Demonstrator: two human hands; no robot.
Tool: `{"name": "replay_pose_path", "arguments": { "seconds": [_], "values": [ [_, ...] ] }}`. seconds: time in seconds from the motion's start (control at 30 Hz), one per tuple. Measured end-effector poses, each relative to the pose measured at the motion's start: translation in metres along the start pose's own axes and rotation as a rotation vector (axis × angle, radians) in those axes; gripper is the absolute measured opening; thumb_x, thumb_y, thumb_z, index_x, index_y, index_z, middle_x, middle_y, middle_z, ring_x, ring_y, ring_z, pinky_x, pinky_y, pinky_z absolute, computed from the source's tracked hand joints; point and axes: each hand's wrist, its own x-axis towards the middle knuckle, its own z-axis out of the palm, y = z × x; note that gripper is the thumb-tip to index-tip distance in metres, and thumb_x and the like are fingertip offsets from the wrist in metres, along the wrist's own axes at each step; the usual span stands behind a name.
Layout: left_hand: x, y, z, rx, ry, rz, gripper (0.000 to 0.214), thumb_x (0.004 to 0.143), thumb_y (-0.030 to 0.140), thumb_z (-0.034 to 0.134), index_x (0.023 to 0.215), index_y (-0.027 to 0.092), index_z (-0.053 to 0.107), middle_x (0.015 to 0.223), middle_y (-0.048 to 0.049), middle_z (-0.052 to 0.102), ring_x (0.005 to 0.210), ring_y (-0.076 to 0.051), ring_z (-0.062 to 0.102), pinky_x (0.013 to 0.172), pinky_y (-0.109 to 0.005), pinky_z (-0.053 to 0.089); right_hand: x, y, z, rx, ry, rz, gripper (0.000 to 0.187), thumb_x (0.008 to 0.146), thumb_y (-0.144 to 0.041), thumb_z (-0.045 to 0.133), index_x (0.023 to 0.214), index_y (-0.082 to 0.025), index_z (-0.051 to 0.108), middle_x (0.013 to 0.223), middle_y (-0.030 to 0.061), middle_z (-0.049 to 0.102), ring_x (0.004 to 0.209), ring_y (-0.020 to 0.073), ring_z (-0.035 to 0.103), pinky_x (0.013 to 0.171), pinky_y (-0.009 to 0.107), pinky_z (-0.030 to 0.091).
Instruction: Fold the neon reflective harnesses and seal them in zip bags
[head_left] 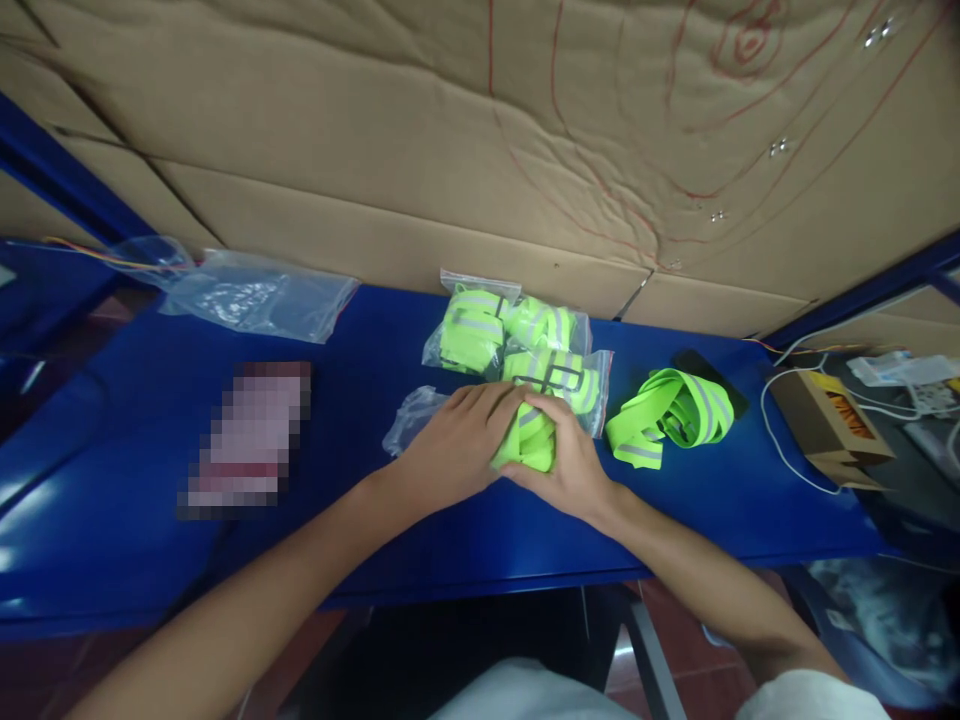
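Observation:
Between my two hands is a folded bundle of neon-green reflective strap (534, 442), held just above the blue table. My left hand (465, 440) is wrapped over its left side, and its fingertips are partly hidden. From the right, my right hand (570, 455) grips the same bundle with thumb and fingers. Just behind lie several clear zip bags with similar straps, among them a left bag (472, 335) and a near bag (555, 375). A loose reflective strap (675, 412) lies coiled to the right. Left of my left hand is a crumpled clear bag (414, 418).
Clear plastic bags (259, 295) lie at the back left of the blue table (360, 360). A blurred-out flat item (251, 435) sits on the left. At right stand an open cardboard box (829, 425) and white cables. Cardboard sheeting (375, 130) walls the back.

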Motion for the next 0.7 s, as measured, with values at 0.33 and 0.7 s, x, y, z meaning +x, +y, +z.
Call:
{"name": "replay_pose_path", "arguments": {
  "seconds": [0.33,0.7],
  "values": [
    [0.001,0.005,-0.002,-0.019,-0.011,0.038,0.068,0.086,0.024,0.074,0.146,0.012,0.045,0.137,-0.0186,0.066,0.12,-0.035,0.066,0.099,-0.046,0.053,0.002,-0.001,0.003,-0.123,0.204,-0.027,0.039,0.109,-0.048,0.043,0.14,-0.025,0.045,0.128,0.0153,0.054,0.132,0.0317,0.057,0.108,0.058,0.056],
    [0.006,0.015,0.005,0.021,0.135,0.13,0.045,0.095,0.021,0.058,0.139,0.012,0.053,0.127,-0.0177,0.072,0.117,-0.034,0.069,0.1,-0.048,0.052,0.008,-0.021,0.014,0.019,0.175,0.058,0.054,0.111,-0.056,0.024,0.157,-0.028,0.032,0.156,0.016,0.043,0.154,0.0313,0.041,0.125,0.06,0.043]
  ]
}}
